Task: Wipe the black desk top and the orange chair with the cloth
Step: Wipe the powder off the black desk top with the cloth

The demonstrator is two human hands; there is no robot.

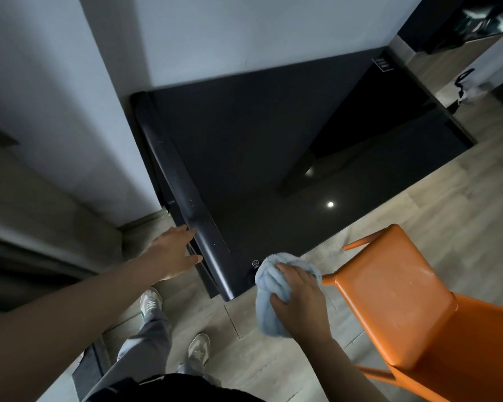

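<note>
The glossy black desk top [273, 158] fills the middle of the head view, set into a wall corner. My right hand [299, 300] grips a bunched light blue cloth [269, 285] at the desk's near corner, partly over the floor. My left hand [172, 253] reaches with straight fingers to the desk's left side edge and touches the black edge strip [180, 195]. The orange chair [404, 303] stands to the right of the cloth, its seat dusty with pale marks.
White walls [244, 33] bound the desk behind and on the left. The pale wood floor [273, 358] runs under my feet and the chair. A small black label [383, 64] lies at the desk's far right corner. Dark furniture [459, 21] stands at the top right.
</note>
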